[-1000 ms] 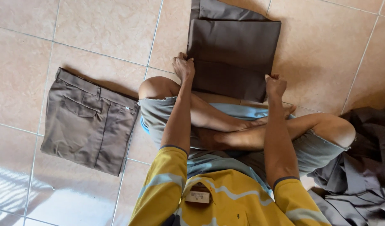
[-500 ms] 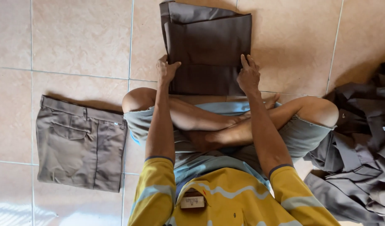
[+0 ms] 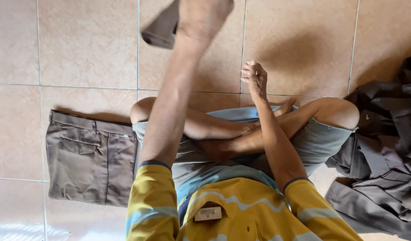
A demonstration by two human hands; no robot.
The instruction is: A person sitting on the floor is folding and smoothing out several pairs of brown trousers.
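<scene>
The left hand (image 3: 204,18) has lifted the folded brown garment (image 3: 162,27), gripping it, while the right hand (image 3: 255,78) now hovers open, empty.

You see a floor (image 3: 80,40) of large beige tiles with grey grout lines, sunlit, with a bright glare patch (image 3: 22,232) near left.

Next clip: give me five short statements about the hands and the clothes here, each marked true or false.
1. The left hand is raised, holding a brown garment. True.
2. The right hand grips a garment. False: it is empty, fingers loosely curled above the floor.
3. Folded trousers lie on the tiles at the person's left. True.
4. A heap of grey clothes lies at the person's right. True.
5. The person is standing. False: they sit cross-legged.
</scene>
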